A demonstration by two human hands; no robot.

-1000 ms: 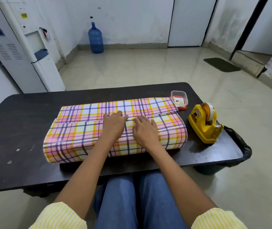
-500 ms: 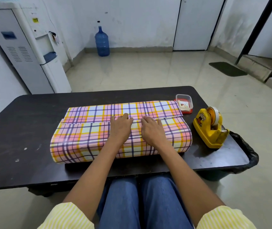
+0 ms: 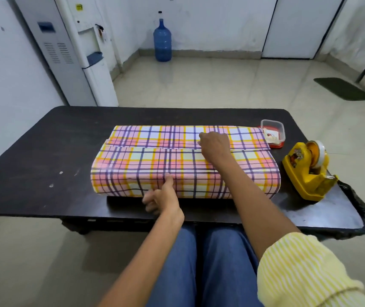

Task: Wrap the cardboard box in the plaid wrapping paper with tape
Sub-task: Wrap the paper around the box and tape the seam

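At the middle of the dark table (image 3: 44, 151): plaid wrapping paper (image 3: 155, 165) folded right over the cardboard box, two flaps meeting in a seam along the top. Hands no longer flat side by side on that seam, as half a second ago. Left hand (image 3: 163, 196) pulled back to the near side, thumb touching the paper's front face, fingers loosely spread and blurred, holding nothing. Right hand (image 3: 214, 147) shifted farther over, across the seam onto the far flap, fingers bent; pinching or merely pressing, impossible to tell. Just right of the parcel: yellow tape dispenser (image 3: 307, 171) and, beyond it, a small clear plastic container (image 3: 273, 135).
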